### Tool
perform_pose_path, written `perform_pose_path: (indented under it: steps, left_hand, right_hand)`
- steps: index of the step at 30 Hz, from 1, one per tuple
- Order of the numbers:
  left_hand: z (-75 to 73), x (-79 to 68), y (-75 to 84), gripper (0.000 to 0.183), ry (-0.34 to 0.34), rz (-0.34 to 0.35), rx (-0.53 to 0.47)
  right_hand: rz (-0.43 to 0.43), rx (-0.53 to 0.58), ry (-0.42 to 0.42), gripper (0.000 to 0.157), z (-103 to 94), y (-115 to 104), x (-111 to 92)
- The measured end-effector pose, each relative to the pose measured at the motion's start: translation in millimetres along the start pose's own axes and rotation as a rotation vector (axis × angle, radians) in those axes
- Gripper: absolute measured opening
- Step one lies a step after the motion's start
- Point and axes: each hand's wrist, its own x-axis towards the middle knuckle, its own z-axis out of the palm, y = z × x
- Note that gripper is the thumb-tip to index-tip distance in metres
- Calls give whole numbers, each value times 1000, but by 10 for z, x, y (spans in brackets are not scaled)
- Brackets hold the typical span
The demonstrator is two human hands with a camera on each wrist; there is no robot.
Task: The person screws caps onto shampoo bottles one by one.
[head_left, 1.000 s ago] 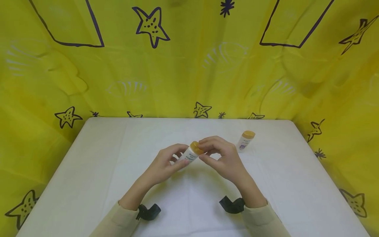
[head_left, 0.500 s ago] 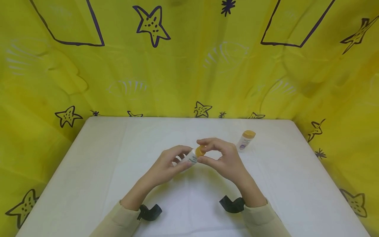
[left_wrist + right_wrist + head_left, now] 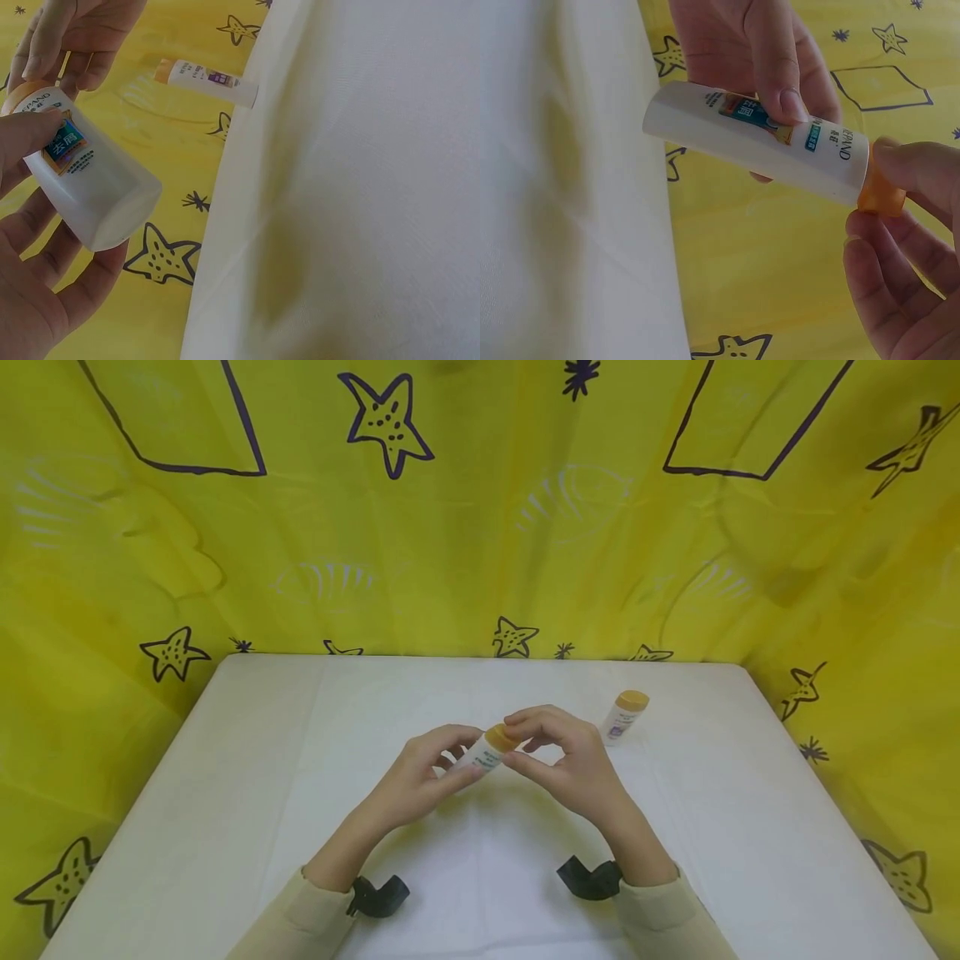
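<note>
A white shampoo bottle [image 3: 705, 135] with an orange cap [image 3: 881, 187] is held tilted above the table, between both hands. My left hand [image 3: 423, 777] grips its body, thumb lying across the teal label in the right wrist view. At the cap end, my right hand [image 3: 562, 756] pinches the orange cap between thumb and fingers. The cap sits on the neck end of the bottle. A second white bottle [image 3: 623, 718] with an orange cap and a purple label mark stands upright beyond my right hand.
A white-covered table [image 3: 300, 710] lies under the hands. Behind it hangs a yellow curtain [image 3: 450, 527] printed with starfish. Black wrist mounts [image 3: 378, 897] sit at both cream sleeves.
The right index finger was raised half a second ago and is now down on the cap. The held bottle has shifted slightly between the hands. The standing bottle has not moved.
</note>
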Motion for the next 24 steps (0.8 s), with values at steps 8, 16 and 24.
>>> perform_pose_path:
  steps: [8, 16, 24]
  left_hand:
    - [-11, 6, -11, 35, 2, -27, 6]
    - [-16, 8, -24, 36, -5, -43, 13]
    - [-13, 8, -23, 37, -14, -36, 17]
  right_hand:
    - [-18, 2, -25, 29, -9, 21, -19]
    - [-47, -36, -17, 30, -4, -5, -11]
    - [-57, -37, -31, 28, -9, -6, -3]
